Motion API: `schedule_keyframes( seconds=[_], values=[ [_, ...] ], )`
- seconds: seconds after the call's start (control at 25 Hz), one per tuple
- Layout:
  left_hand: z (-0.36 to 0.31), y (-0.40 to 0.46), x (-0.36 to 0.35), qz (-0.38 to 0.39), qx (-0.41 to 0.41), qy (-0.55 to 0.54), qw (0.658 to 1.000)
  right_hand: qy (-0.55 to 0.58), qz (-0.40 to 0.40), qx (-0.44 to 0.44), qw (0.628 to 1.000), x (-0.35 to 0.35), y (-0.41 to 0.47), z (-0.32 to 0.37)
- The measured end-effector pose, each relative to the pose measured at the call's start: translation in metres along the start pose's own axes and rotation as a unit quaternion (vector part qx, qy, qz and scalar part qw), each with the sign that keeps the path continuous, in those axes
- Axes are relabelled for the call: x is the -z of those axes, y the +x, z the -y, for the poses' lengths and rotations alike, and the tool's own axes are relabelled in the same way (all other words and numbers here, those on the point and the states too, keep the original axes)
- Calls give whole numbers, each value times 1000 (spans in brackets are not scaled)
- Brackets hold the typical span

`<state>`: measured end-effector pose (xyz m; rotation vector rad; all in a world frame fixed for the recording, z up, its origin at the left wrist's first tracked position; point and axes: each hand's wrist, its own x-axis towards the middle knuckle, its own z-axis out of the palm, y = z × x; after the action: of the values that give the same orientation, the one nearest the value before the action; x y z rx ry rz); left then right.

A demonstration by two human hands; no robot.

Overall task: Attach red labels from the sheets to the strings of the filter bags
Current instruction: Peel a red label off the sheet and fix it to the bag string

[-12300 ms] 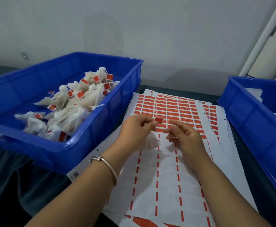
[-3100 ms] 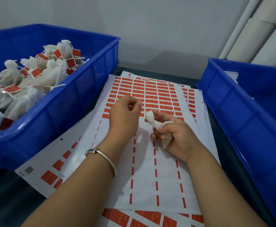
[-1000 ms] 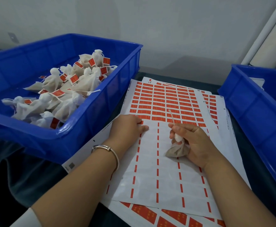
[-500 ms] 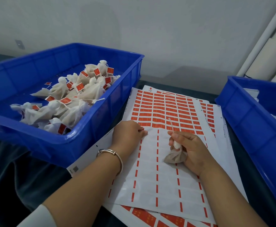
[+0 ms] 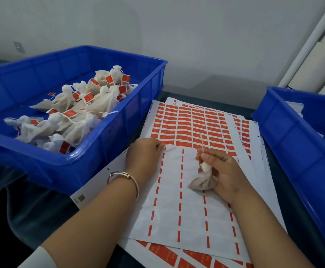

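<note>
The top label sheet (image 5: 179, 209) lies in front of me, its near part stripped and its far rows still full of red labels (image 5: 192, 126). My left hand (image 5: 144, 154) rests on the sheet with curled fingers, fingertips at the left end of the nearest label row; whether they pinch a label is hidden. My right hand (image 5: 227, 171) grips a small filter bag (image 5: 204, 183) by its neck. The bag's white string (image 5: 202, 142) sticks up from between my thumb and forefinger, above the labels.
A blue bin (image 5: 100, 157) to the left holds several filter bags with red labels (image 5: 76, 113). Another blue bin (image 5: 302, 151) stands at the right. More label sheets (image 5: 163, 254) lie underneath on the dark table.
Over the last second both hands have stayed on the sheet, the right still gripping the bag with its string upright. Only the camera view has shifted.
</note>
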<state>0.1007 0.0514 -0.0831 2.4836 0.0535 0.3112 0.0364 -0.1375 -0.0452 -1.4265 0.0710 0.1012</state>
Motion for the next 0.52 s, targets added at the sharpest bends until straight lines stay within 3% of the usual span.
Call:
schedule_keyframes(
  seconds=[0.12, 0.24, 0.32, 0.52],
  values=[
    [-1, 0, 5, -42, 37, -72, 996, 22, -30, 21, 999, 2, -1, 1],
    [-4, 4, 15, -82, 121, -201, 969, 62, -50, 34, 996, 8, 0, 3],
    [-7, 7, 22, -98, 156, -230, 956, 79, -53, 41, 995, 8, 1, 5],
    [-45, -4, 33, -62, 144, -306, 939, 65, -60, 74, 993, 11, 1, 11]
  ],
)
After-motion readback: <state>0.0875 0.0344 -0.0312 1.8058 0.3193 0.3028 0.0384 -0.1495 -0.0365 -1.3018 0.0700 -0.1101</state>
